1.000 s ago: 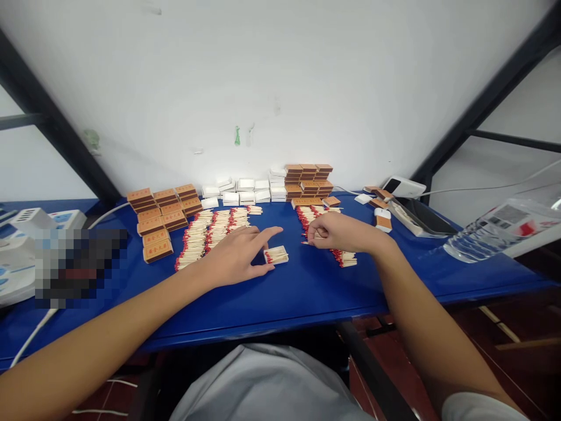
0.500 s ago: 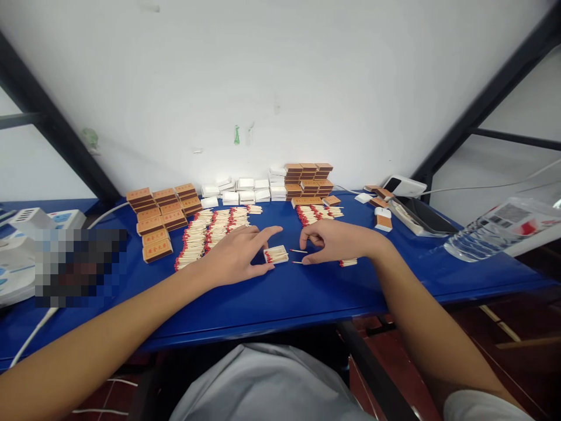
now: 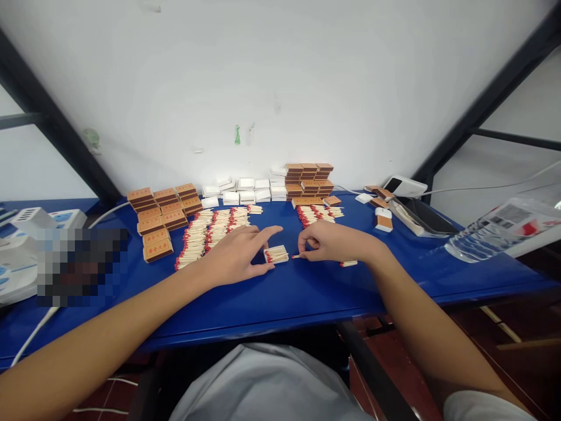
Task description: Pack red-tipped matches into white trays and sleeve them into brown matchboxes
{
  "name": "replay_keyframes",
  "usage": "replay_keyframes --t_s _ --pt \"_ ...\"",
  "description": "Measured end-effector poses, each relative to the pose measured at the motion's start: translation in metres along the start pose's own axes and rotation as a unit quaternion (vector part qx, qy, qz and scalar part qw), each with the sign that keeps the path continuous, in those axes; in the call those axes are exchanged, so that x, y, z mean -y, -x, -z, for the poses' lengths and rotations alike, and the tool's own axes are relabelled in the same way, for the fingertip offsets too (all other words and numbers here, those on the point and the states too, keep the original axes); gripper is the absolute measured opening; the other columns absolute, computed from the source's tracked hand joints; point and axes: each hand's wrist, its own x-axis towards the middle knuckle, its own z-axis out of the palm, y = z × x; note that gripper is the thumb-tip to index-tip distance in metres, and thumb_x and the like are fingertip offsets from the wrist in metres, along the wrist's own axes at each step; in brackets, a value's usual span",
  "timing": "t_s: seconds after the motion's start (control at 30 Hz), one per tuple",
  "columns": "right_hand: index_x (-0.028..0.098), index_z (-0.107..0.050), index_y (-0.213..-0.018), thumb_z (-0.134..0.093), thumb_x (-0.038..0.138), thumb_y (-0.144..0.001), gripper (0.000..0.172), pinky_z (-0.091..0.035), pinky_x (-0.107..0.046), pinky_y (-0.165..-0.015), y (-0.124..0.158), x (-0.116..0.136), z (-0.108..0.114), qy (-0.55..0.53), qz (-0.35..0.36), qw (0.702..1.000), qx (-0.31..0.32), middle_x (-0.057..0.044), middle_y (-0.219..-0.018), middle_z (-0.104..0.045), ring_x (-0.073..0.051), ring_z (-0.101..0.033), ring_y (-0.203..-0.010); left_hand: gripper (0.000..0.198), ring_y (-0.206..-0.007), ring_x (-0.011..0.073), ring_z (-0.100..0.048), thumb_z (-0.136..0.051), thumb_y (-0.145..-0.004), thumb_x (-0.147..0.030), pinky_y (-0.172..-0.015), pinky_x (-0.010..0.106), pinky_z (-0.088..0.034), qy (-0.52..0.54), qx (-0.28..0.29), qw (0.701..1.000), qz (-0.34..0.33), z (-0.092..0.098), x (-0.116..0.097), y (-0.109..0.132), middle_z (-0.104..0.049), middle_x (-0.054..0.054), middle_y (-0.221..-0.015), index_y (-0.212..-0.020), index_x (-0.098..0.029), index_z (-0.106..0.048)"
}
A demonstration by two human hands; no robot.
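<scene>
A small open matchbox tray [image 3: 276, 254] with red-tipped matches in it lies on the blue table [image 3: 307, 292]. My left hand [image 3: 239, 254] rests beside it, thumb and forefinger around its left end, steadying it. My right hand [image 3: 328, 242] is just right of the tray, its fingers pinched on a few matches [image 3: 297, 256] low over the table. Rows of loose matches [image 3: 210, 231] lie behind my left hand, and more matches [image 3: 318, 213] lie behind my right hand.
Stacks of brown matchboxes [image 3: 164, 213] stand at the back left and more brown boxes [image 3: 309, 178] at the back centre, with white inner trays [image 3: 243, 190] between. A phone [image 3: 427, 216], a water bottle [image 3: 477, 240] and cables lie to the right; white devices sit at the far left.
My right hand came forward from the match pile to beside the tray, and two loose matches lying there half a second ago are now pinched in its fingers. The left hand stayed put.
</scene>
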Motion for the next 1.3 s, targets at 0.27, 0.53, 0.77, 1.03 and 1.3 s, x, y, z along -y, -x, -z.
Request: replay_keyframes --t_s 0.27,0.53,0.77,1.03,1.3 --pt "0.021 -0.073 -0.090 -0.065 0.033 -0.088 0.014 -0.031 -0.029 -0.059 0.000 0.001 -0.002 0.020 0.008 1.000 -0.019 0.000 -0.077 -0.062 -0.014 -0.049 -0.062 0.074 -0.107 0.0292 -0.065 -0.070 -0.097 -0.043 -0.096 0.043 -0.052 0.002 0.003 1.000 0.003 0.001 -0.001 -0.001 -0.070 0.009 -0.113 -0.160 -0.026 -0.037" --pt "0.020 -0.073 -0.088 -0.066 0.028 -0.087 0.010 -0.031 -0.030 -0.059 -0.004 0.001 -0.005 0.027 0.014 0.999 -0.013 -0.001 -0.073 -0.063 -0.015 -0.051 -0.061 0.073 -0.106 0.0293 -0.065 -0.070 -0.097 -0.044 -0.095 0.044 -0.052 0.015 0.002 1.000 0.008 0.002 -0.001 -0.001 -0.071 0.009 -0.113 -0.160 -0.025 -0.037" --pt "0.021 -0.070 -0.087 -0.065 0.029 -0.089 0.010 -0.029 -0.030 -0.062 -0.004 -0.005 -0.005 0.037 0.001 0.998 -0.041 -0.001 -0.073 -0.063 -0.016 -0.051 -0.063 0.073 -0.107 0.0286 -0.065 -0.071 -0.097 -0.043 -0.095 0.043 -0.052 0.019 -0.007 1.000 0.013 0.002 0.002 -0.001 -0.071 0.007 -0.111 -0.159 -0.027 -0.038" --pt "0.021 -0.068 -0.092 -0.065 0.028 -0.090 0.008 -0.024 -0.028 -0.062 -0.009 0.006 -0.008 -0.008 0.079 0.991 -0.106 0.004 -0.066 -0.053 -0.013 -0.044 -0.059 0.070 -0.105 0.0286 -0.065 -0.071 -0.096 -0.039 -0.093 0.043 -0.052 0.033 -0.016 0.999 0.002 0.003 0.002 -0.002 -0.074 0.007 -0.112 -0.157 -0.025 -0.041" --pt "0.019 -0.070 -0.090 -0.064 0.019 -0.092 0.006 -0.027 -0.028 -0.064 -0.018 0.023 -0.019 0.030 0.104 0.990 -0.095 0.002 -0.069 -0.057 -0.013 -0.045 -0.062 0.068 -0.108 0.0284 -0.066 -0.070 -0.096 -0.038 -0.096 0.042 -0.051 0.045 -0.023 0.999 -0.009 0.002 0.003 -0.003 -0.075 0.006 -0.112 -0.156 -0.026 -0.041"
